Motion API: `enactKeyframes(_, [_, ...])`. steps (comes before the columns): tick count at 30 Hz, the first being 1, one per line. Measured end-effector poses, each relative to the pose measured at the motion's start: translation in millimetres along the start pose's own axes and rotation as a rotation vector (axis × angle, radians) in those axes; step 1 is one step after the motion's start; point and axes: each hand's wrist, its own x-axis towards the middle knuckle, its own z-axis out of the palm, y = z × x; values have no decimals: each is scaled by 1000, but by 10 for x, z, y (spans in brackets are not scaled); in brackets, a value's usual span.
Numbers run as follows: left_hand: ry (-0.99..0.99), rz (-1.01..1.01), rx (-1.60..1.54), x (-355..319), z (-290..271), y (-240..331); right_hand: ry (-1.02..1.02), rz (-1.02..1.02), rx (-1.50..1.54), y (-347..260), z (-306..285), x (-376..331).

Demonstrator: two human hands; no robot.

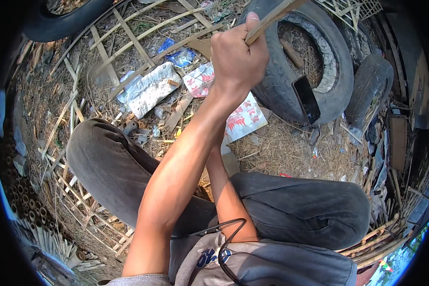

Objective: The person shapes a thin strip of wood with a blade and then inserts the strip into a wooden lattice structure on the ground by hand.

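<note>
Left hand (238, 55) grips bamboo strip (271, 19) above tyre (276, 81) rim; right hand hidden, state indeterminate. Littered ground (281, 152) restricts movement.

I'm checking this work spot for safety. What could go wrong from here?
1. The left hand grips a bamboo strip bare; if the strip slides, a rough edge could cut or splinter the palm.
2. The phone leans on the tyre close to the strip; a swing might knock it down.
3. The right hand is hidden behind the left forearm, so its safety cannot be judged.
</note>
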Motion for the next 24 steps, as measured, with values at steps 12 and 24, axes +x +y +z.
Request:
enactKeyframes(12, [162,-68,-37,197,-128,-282,-8,-185,-444,-203,162,-50])
enactKeyframes(24, [376,-333,-309,369,-601,-524,-152,-126,-274,-54,256,67])
